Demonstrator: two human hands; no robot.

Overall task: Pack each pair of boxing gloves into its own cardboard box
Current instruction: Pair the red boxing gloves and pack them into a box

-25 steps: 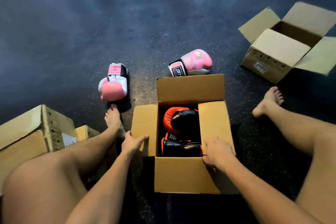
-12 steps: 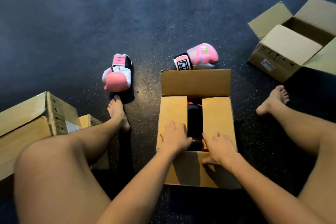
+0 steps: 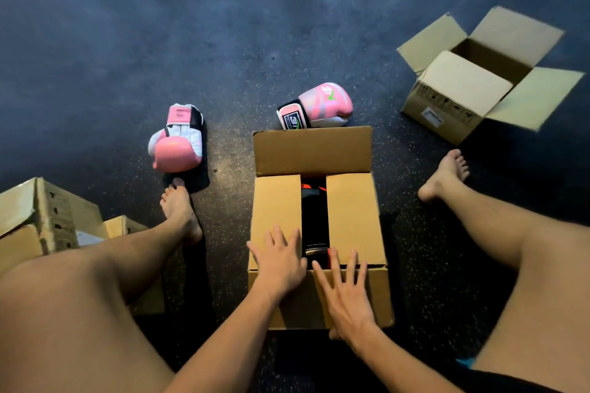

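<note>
Head camera showed the left hand (image 3: 277, 260) flat on a side flap of the cardboard box (image 3: 351, 217) and the right hand (image 3: 344, 293) flat on its near edge, both grips apart, fingers straight. Black-and-orange gloves (image 3: 314, 220) sat inside the box, and a pink glove (image 3: 319, 104) lay just behind it.

Dim: a warm pool of light falls on the floor (image 3: 230, 150) around the middle box (image 3: 313, 150), fading to blue-grey murk farther off. Dark shadow lies right of that box. The right box (image 3: 463, 86) looks smeared, stretched by wide-angle distortion.
</note>
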